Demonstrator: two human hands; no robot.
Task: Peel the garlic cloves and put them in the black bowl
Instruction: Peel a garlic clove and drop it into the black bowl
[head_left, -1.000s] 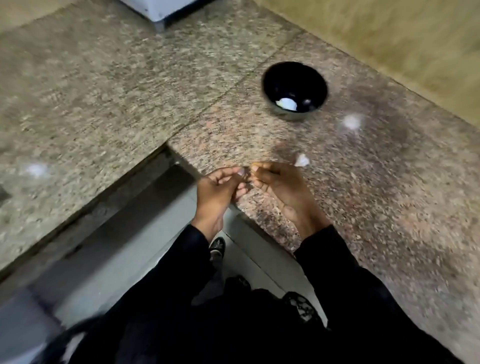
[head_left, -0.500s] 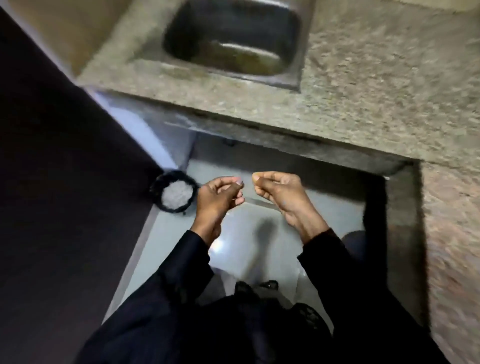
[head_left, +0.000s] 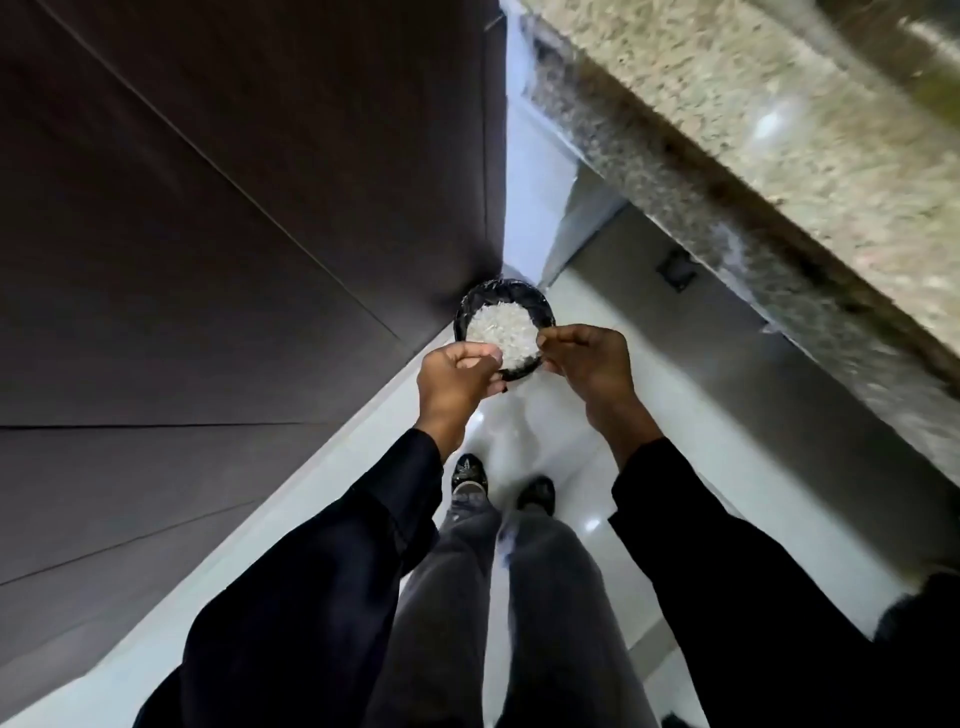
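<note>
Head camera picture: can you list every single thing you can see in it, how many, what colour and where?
Bin: one, black-lined, on the floor in the corner, partly behind the hands.
Peelings: a heap, whitish, inside the bin.
Countertop: one, speckled beige stone, upper right, blurred.
Cabinet panels: dark brown, left side.
Floor: pale glossy tiles, centre.
Shoes: two, dark, on the floor.
Trousers: grey, bottom centre.
Sleeves: two, black.
Left hand: fingers curled, above the bin; what its grip holds is hidden.
Right hand: fingers curled, above the bin.
</note>
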